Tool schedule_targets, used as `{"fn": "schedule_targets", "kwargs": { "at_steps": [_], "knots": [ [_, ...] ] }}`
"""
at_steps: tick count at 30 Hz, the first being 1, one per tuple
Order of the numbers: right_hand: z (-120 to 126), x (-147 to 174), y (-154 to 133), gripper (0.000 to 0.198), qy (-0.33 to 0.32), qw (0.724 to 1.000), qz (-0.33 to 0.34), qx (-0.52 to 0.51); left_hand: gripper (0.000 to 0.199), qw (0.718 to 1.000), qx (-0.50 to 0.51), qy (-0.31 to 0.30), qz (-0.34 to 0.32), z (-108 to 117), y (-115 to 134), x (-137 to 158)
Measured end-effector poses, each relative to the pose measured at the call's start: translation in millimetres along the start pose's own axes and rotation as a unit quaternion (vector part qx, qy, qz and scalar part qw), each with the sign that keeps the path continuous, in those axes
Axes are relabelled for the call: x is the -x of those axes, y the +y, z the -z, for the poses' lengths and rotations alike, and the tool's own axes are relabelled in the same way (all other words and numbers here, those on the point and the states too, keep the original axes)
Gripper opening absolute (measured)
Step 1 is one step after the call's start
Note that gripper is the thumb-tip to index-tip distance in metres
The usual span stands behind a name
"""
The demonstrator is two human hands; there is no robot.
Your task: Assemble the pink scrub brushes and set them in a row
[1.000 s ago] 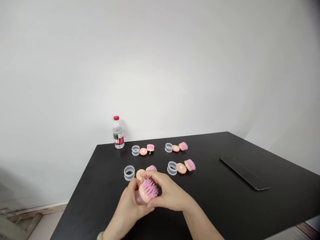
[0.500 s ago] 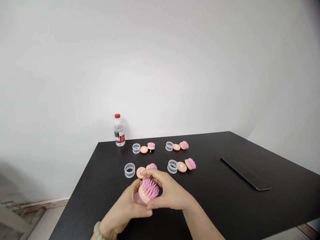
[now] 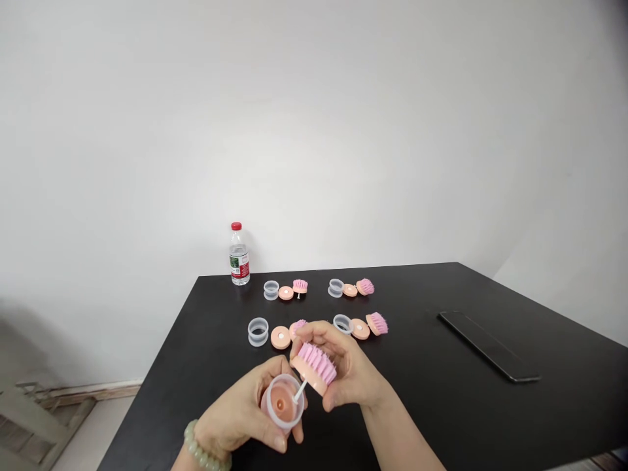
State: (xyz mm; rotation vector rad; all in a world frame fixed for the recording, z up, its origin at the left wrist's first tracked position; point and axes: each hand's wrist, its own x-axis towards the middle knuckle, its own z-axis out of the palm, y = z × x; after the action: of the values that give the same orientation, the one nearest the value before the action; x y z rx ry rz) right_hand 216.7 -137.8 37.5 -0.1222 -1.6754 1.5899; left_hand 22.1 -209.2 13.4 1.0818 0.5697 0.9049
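Note:
My left hand [image 3: 248, 407] is wrapped round a small translucent cup [image 3: 282, 391] with a peach inside, its mouth tipped towards me. In my right hand [image 3: 357, 371] is a round scrubbing brush head [image 3: 316, 366] with pink bristles and a peach base. A thin white stem [image 3: 299, 391] runs from that base down into the mouth of the cup; the brush head itself is apart from the rim. Just beyond my hands lie a translucent ring [image 3: 258, 332], a peach disc [image 3: 280, 337] and another pink brush head [image 3: 295, 329], partly covered by my right fingers.
More sets of ring, disc and brush head, such as the brush head [image 3: 377, 324] to the right, lie on the black table [image 3: 417, 392]. A red-capped water bottle [image 3: 239, 265] stands at the back left. At the right lies a flat dark slab [image 3: 488, 347].
The brush head was seated on the cup; my right hand has lifted it up and to the right, so its white stem and the cup's inside now show. The view has shifted slightly.

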Motion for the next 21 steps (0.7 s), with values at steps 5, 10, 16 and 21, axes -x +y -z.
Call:
{"fn": "schedule_targets", "kwargs": {
  "at_steps": [5,10,16,21],
  "knots": [
    [-6,-2,3,0.078,0.064,0.994,-0.025,-0.086,0.066,0.998,-0.018,-0.050,-0.038,2,9,5],
    [-4,-3,10,0.069,0.113,0.984,-0.008,-0.140,0.050,0.987,-0.038,-0.137,-0.078,6,17,16],
    [-2,-5,19,0.066,0.115,0.984,-0.008,-0.136,0.048,0.988,-0.057,-0.079,-0.117,10,25,30],
    [-2,-8,23,0.063,0.109,0.984,-0.010,-0.137,0.052,0.969,-0.065,-0.017,-0.238,24,42,39]
  ]
}}
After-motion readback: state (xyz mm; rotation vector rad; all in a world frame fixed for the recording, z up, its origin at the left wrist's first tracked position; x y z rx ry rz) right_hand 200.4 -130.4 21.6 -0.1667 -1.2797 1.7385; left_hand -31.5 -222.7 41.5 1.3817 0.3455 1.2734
